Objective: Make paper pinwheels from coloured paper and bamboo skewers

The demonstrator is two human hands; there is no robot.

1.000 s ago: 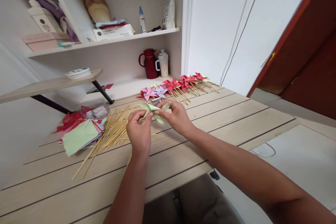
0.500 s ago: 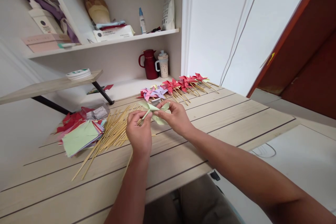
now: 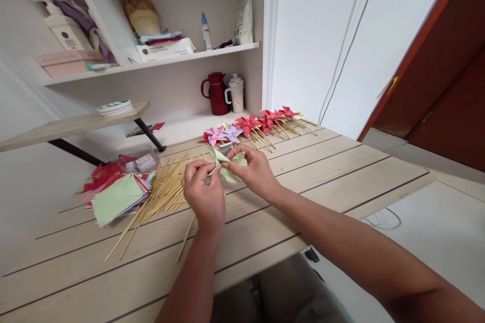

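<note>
Centrally, above the surface (image 3: 322,181), the left hand (image 3: 205,194) and right hand (image 3: 259,169) each have a pinching grip on the pinwheel (image 3: 229,175), presumably so its folds stay gathered; exact contact is partly hidden; sticks (image 3: 166,194) lie leftward, within reach.

The head camera looks forward and down; table (image 3: 322,161) near, shelves (image 3: 235,49) beyond.

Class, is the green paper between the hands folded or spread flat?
Folded: corners of this green paper curl over toward its middle instead of lying flat.
</note>
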